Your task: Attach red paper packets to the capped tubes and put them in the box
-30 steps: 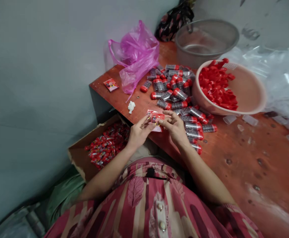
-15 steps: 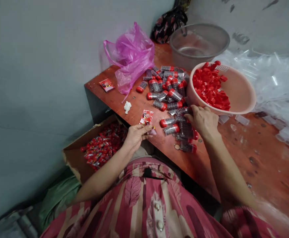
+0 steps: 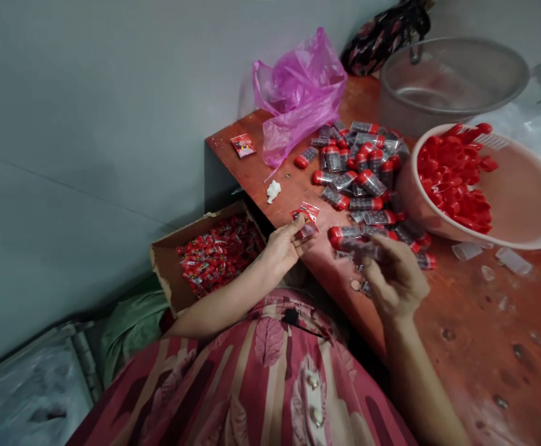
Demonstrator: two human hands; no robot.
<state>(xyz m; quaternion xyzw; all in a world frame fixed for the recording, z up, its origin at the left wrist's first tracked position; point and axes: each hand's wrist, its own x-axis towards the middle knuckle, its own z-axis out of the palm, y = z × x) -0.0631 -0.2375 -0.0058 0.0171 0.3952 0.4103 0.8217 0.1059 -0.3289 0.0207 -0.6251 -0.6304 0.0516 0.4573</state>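
Observation:
My left hand (image 3: 285,249) pinches a small red printed plastic sachet (image 3: 308,217) between thumb and fingers, just over the table's near edge. My right hand (image 3: 398,279) is closed on one end of a clear plastic tube (image 3: 362,249) with dark contents. That tube is blurred and points toward the sachet; whether it has a cap I cannot tell. Beyond both hands lies a pile of red-capped clear tubes (image 3: 371,183) filled with something dark. Some of the nearest tubes are partly hidden behind my right hand.
A pink basin (image 3: 525,198) of red caps (image 3: 456,173) stands at right, a grey basin (image 3: 453,102) behind it. A purple plastic bag (image 3: 302,80), another sachet (image 3: 243,146) and a white scrap (image 3: 273,191) lie at left. Below the edge sits a cardboard box (image 3: 168,266) of red sachets.
My right hand has come away from the tube pile toward my left hand with a tube in it. The view has swung left, so things appear further right.

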